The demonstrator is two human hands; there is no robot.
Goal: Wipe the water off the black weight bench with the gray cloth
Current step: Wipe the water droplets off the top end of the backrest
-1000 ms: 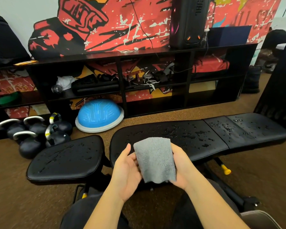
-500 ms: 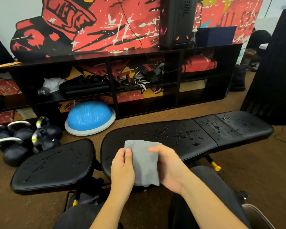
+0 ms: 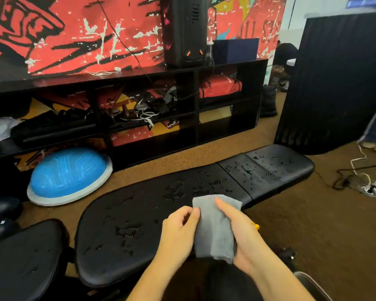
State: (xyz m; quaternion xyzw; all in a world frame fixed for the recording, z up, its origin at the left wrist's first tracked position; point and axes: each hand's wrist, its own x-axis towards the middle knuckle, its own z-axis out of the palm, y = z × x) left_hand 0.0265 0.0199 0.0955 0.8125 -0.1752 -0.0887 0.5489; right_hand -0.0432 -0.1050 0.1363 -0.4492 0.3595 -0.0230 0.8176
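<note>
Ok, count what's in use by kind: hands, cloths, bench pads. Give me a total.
Hands: 2, left hand and right hand
Gray cloth: 1
Black bench pads: 3, seat pad, long middle pad, end pad
Total: 6

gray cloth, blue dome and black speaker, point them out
gray cloth [image 3: 213, 235]: head view, middle of its front face
blue dome [image 3: 67, 170]: head view, top of the blue shell
black speaker [image 3: 183, 29]: head view, centre of its front
</note>
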